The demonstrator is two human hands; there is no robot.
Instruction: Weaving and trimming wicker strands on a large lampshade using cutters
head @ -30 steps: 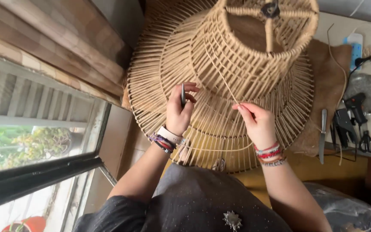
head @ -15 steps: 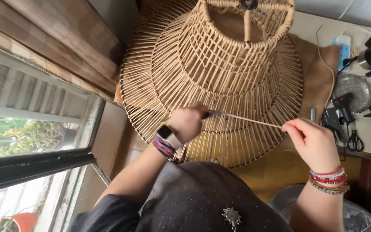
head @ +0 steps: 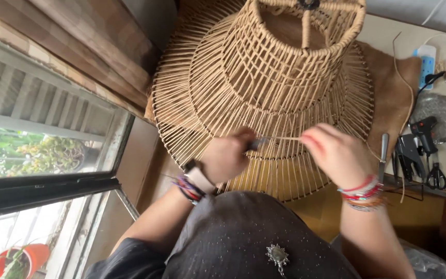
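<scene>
A large woven rattan lampshade frame (head: 264, 88) lies on the work surface in front of me, its narrow top pointing away. My left hand (head: 228, 157) is closed on a small dark tool at the frame's lower rim. My right hand (head: 336, 152) pinches a thin rattan strand (head: 285, 138) stretched between the two hands. Both wrists wear beaded bracelets, and the left wrist also carries a watch.
A window with a dark frame (head: 47, 186) is at the left, with plants and an orange pot (head: 19, 258) outside. At the right lie a knife (head: 383, 155), black pliers (head: 409, 160), scissors (head: 436, 175), a glue gun (head: 424, 129) and a power strip (head: 426, 59).
My right hand, which had pulled the strand far out to the right, has come back in toward the left hand. The strand between them is now short.
</scene>
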